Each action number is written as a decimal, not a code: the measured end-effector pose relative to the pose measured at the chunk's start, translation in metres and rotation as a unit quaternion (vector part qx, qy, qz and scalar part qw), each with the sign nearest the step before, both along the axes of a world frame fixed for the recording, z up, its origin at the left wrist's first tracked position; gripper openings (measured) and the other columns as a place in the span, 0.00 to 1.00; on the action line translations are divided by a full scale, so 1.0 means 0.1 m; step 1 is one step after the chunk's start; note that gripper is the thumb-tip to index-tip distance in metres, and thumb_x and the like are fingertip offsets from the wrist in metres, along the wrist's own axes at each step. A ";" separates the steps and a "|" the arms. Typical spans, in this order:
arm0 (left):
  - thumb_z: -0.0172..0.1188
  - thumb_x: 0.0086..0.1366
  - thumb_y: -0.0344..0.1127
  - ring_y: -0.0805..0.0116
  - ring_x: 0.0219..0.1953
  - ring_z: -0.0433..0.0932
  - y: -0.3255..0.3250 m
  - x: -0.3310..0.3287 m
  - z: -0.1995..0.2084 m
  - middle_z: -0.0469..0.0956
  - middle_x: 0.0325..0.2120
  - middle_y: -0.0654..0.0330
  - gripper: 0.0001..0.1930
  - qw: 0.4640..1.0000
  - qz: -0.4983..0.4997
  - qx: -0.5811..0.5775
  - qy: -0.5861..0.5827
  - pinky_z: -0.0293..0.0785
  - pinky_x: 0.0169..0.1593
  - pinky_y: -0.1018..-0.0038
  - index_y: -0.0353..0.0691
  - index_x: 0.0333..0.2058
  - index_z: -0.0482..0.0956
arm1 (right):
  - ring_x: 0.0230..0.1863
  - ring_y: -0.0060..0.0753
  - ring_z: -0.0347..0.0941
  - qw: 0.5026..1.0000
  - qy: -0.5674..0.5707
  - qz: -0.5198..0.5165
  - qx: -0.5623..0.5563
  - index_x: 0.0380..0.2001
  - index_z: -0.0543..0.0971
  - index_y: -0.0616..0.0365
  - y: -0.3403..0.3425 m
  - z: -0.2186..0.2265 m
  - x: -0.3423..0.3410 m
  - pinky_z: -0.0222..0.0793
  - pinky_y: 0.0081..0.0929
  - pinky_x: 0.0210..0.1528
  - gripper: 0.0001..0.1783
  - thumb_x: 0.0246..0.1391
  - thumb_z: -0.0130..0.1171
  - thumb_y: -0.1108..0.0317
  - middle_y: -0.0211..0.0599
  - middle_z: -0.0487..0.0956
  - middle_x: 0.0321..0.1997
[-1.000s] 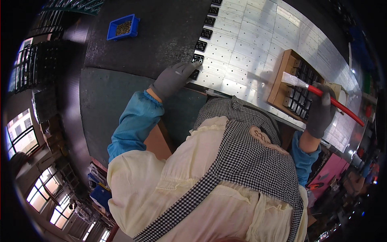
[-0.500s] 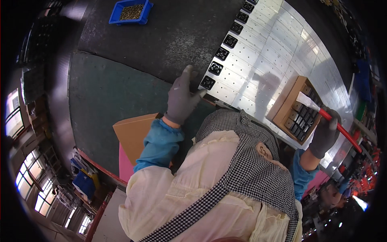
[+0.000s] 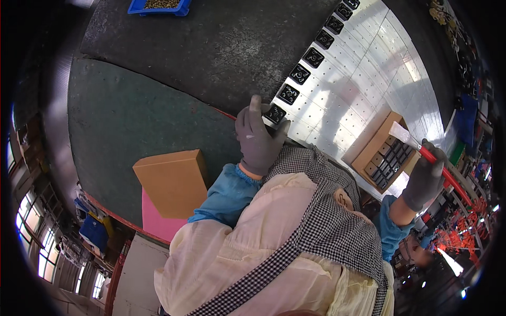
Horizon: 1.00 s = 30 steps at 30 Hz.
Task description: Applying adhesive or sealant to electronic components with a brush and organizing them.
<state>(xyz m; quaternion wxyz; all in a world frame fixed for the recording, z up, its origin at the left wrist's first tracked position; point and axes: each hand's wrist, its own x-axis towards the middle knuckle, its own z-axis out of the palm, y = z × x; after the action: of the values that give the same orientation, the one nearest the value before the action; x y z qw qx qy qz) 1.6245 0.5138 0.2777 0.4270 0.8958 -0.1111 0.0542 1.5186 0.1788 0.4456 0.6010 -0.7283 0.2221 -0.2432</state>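
Compared with the earlier frames, the left hand (image 3: 258, 138) in its grey knit glove lies lower in the view, at the near edge of the white perforated metal panel (image 3: 358, 89), and the closed brown cardboard box (image 3: 171, 181) on the dark green mat (image 3: 137, 110) shows more fully; the blue parts tray (image 3: 158, 6) has slid to the upper rim. Left fingers (image 3: 255, 113) lie spread and nearly flat, their tips touching the nearest small black square component (image 3: 275, 114), with nothing clamped between them. This component is the last in a row of like pieces running up along the panel's left edge (each shows a black frame with pale metal contacts at its centre, finer detail too small to tell). The right hand (image 3: 424, 179), also gloved, is closed around the red-handled tool (image 3: 448, 176), whose pale tip (image 3: 403, 131) rests over the open brown cardboard carton of black components (image 3: 387, 152) standing on the panel. Judged from this layout, the step in hand is seating and steadying the end component against the panel. The next move probably calls for bringing the tool across from the carton to that piece while the left fingers hold it square.
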 end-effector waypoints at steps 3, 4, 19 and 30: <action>0.73 0.45 0.31 0.58 0.42 0.73 -0.03 -0.03 -0.03 0.76 0.38 0.54 0.44 1.000 0.021 0.013 0.015 0.70 0.47 0.62 0.27 0.59 0.59 | 0.50 0.45 0.73 1.000 -0.003 0.000 0.009 0.47 0.74 0.66 -0.04 -0.01 0.00 0.64 0.36 0.57 0.22 0.60 0.54 0.56 0.54 0.78 0.45; 0.73 0.45 0.31 0.58 0.42 0.73 -0.04 -0.04 -0.03 0.76 0.38 0.54 0.44 1.000 0.020 0.013 0.013 0.70 0.47 0.62 0.27 0.59 0.59 | 0.50 0.46 0.73 1.000 -0.004 -0.003 0.011 0.47 0.74 0.66 -0.05 -0.01 0.00 0.64 0.36 0.57 0.22 0.60 0.55 0.56 0.54 0.78 0.45; 0.71 0.48 0.39 0.54 0.46 0.72 -0.26 0.33 0.26 0.75 0.42 0.52 0.44 0.998 -0.029 0.054 -0.010 0.68 0.50 0.59 0.29 0.60 0.57 | 0.37 0.35 0.74 0.999 -0.038 0.002 0.038 0.43 0.77 0.67 -0.03 -0.04 0.02 0.58 0.43 0.64 0.21 0.57 0.57 0.58 0.49 0.80 0.38; 0.68 0.50 0.34 0.54 0.40 0.75 -0.39 0.40 0.26 0.75 0.38 0.51 0.40 0.992 -0.041 0.053 0.103 0.72 0.43 0.61 0.30 0.59 0.58 | 0.37 0.33 0.72 0.997 -0.050 -0.039 0.053 0.41 0.77 0.67 -0.12 -0.11 -0.23 0.65 0.32 0.52 0.20 0.56 0.56 0.59 0.51 0.79 0.40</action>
<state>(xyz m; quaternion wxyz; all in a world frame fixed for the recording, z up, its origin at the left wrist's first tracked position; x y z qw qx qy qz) 1.6648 0.4748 0.3035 0.3894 0.9129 -0.1054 -0.0619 1.4960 0.1668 0.4346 0.6390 -0.6733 0.2326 -0.2903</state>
